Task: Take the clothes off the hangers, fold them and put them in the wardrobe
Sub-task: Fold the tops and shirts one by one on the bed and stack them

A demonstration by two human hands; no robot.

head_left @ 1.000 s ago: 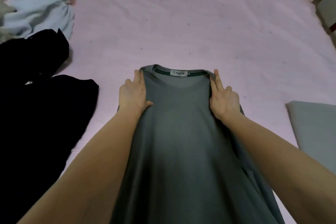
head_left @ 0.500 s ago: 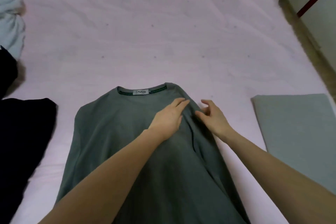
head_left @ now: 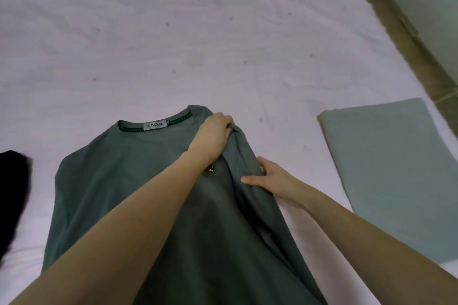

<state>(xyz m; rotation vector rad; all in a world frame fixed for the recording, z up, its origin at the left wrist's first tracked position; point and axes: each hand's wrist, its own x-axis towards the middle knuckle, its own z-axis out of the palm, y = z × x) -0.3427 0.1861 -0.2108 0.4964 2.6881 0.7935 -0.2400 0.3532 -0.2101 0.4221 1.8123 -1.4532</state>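
Grey-green soft shirt (head_left: 104, 188) | bunched shoulder fold gripped | both hands (head_left: 238, 153)

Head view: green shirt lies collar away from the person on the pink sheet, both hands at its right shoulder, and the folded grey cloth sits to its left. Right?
Not quite. In the head view the folded grey cloth lies to the right of the green shirt, not left. The rest holds: collar away on the pink sheet, left hand and right hand at its right shoulder.

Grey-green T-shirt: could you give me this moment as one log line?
stage: folding | grey-green cotton T-shirt flat on pink bedsheet | left hand grips right shoulder fabric | right hand holds side fold
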